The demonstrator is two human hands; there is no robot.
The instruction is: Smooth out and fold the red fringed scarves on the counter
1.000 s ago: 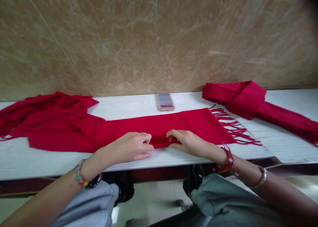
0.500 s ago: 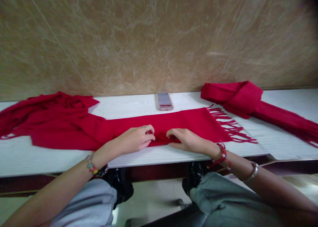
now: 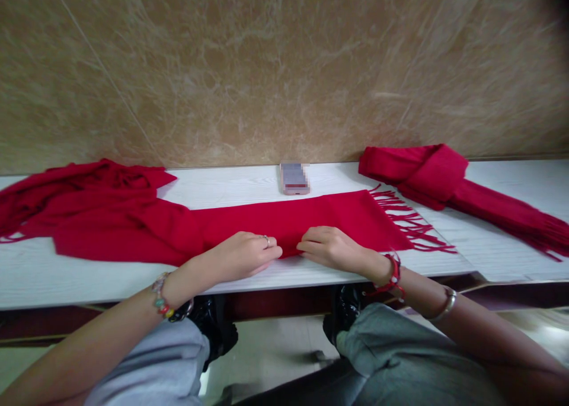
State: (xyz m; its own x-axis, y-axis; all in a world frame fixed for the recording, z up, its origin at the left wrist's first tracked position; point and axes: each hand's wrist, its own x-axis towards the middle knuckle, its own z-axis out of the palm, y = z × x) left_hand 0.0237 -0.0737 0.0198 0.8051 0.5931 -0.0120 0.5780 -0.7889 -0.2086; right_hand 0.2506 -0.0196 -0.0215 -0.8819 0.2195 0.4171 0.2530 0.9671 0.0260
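Observation:
A red scarf (image 3: 342,219) lies lengthwise along the white bench top, its fringed end to the right and its other part bunched at the left. My left hand (image 3: 249,253), with a ring on one finger, is closed on the scarf's near edge around the middle. Close by on the same edge, my right hand (image 3: 331,249) is closed too, its fingertips pinching the cloth. A small stretch of red fabric shows between the two hands. The fingertips themselves are partly hidden by the knuckles.
Against the brown marble wall (image 3: 249,68) lies a phone (image 3: 294,179), partly blurred out. A second red scarf (image 3: 413,169), folded into a knot, rests at the right. The white bench top (image 3: 222,186) ends just in front of my knees.
Both hands have closed their fingers onto the scarf's near edge; before, the fingers were more curled and apart. The view has shifted slightly.

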